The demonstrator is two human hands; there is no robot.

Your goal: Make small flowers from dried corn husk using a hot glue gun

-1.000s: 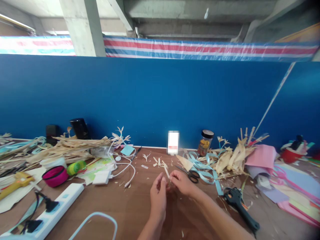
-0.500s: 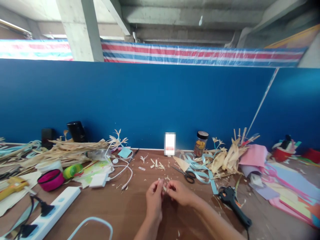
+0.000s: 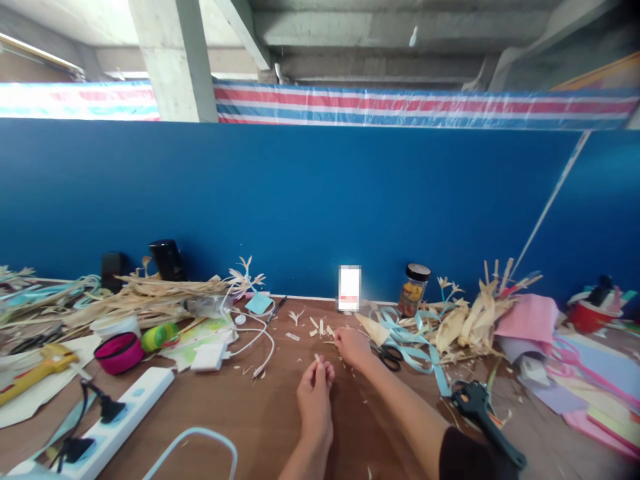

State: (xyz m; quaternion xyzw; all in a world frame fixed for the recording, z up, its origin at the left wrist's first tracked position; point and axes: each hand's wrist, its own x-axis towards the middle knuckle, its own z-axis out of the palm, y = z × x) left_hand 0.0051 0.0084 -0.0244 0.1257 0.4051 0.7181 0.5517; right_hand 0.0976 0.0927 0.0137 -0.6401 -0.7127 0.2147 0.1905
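Near the middle of the table, my left hand [image 3: 315,392] pinches a small pale piece of dried corn husk [image 3: 317,359] between thumb and fingertips. Farther forward and to the right, my right hand [image 3: 354,348] reaches to the table with its fingers closed, beside a small pile of cut husk pieces [image 3: 321,327]. What its fingertips grip, if anything, is hidden. Black-handled scissors [image 3: 391,359] lie just right of that hand, partly under a folded husk [image 3: 373,328]. A little three-pointed husk piece [image 3: 295,316] rests behind the pile.
On the right are blue ribbon [image 3: 425,357], a jar [image 3: 413,290], husk bundles [image 3: 473,320], a glue gun [image 3: 485,420] and coloured paper [image 3: 595,373]. To the left lie a power strip [image 3: 127,420], white cable [image 3: 265,343], a yellow glue gun [image 3: 40,373] and a magenta band [image 3: 118,353].
My right hand has left my left hand and moved forward to the husk pieces. My left hand stays near its place with the small piece. The view has turned slightly left.
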